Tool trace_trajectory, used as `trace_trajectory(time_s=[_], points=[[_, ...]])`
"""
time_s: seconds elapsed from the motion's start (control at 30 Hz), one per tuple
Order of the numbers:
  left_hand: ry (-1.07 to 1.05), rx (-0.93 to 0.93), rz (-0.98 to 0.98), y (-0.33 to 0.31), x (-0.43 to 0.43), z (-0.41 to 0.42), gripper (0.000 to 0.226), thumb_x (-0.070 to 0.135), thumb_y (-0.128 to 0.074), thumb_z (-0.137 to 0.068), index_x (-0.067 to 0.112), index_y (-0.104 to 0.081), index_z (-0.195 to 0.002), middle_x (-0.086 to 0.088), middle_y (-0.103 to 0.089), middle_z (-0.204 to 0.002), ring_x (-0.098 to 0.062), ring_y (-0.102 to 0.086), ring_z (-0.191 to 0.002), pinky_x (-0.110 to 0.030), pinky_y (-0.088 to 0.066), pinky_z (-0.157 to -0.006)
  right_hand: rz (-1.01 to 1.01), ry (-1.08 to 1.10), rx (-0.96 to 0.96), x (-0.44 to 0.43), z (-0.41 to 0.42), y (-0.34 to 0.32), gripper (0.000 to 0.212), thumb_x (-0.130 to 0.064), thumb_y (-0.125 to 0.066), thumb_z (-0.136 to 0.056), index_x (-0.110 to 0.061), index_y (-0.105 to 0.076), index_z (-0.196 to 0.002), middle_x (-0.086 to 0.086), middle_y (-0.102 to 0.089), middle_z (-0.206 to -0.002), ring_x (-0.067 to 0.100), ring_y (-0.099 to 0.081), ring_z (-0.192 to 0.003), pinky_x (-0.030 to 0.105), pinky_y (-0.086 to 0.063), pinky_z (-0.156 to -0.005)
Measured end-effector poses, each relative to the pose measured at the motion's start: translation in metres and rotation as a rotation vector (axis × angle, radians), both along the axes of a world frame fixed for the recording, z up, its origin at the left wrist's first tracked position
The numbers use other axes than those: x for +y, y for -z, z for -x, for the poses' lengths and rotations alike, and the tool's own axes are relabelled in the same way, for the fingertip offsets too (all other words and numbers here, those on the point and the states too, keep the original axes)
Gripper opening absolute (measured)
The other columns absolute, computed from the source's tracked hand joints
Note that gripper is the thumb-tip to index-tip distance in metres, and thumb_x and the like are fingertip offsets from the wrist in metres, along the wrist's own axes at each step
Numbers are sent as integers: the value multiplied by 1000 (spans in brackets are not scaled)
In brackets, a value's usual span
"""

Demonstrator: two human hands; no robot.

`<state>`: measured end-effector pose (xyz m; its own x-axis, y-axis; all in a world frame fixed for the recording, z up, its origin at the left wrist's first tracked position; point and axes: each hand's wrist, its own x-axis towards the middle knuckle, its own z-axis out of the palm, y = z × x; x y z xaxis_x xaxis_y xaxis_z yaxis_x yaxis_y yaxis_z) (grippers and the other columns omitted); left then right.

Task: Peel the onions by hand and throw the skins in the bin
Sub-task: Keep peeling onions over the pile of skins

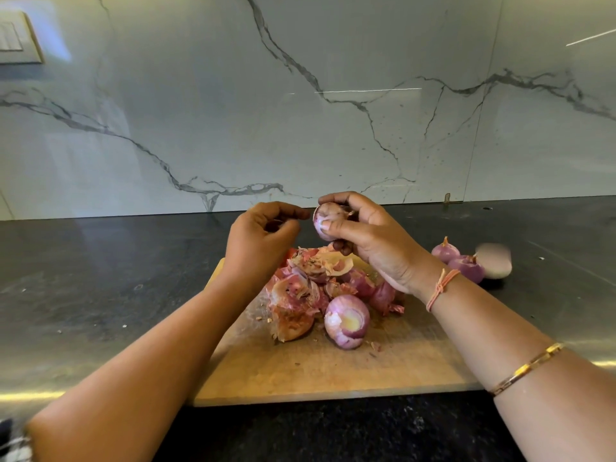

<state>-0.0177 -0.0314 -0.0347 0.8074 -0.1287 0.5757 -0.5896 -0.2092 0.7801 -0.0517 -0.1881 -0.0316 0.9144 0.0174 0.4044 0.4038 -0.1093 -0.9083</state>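
Grip, right hand (pixel 366 243): holds small half-peeled purple onion (pixel 326 222) over wooden board's (pixel 333 371) far edge.
Grip, left hand (pixel 263 236): curled, contents unclear.

No text, label, brand, number or sign was legible in this view; the switch plate (pixel 17 38) on the marble wall (pixel 333 95), the wooden board (pixel 333 371) and the dark counter (pixel 100 295) bore no readable marking
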Motion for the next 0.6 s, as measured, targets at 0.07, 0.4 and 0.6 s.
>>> trace_trajectory(time_s=[0.07,0.4,0.6], points=[[37,5,13,1,-2,3,24,11,-59,-90,30,-69,-81,-2,-72,-80,-22,-66,-71,-39,-56,-73,172,116,-62,0,0,2,29,-10,-66,-86,-16,-58,-113,1,-65,-106,11,-61,-95,26,-50,-86],[116,-62,-125,2,-3,6,25,12,-69,-81,22,-68,-105,15,-69,-89,5,-66,-82,-9,-50,-72,595,273,-312,1,1,4,43,-10,-63,-87,-13,-54,-129,4,-58,-122,12,-55,-111,9,-42,-87],[98,-63,-112,0,-1,6,20,13,-69,-83,23,-71,-101,17,-69,-81,8,-66,-75,-7,-49,-67,648,283,-331,1,2,3,47,-8,-64,-85,-14,-55,-131,5,-58,-123,14,-55,-113,15,-42,-93]])
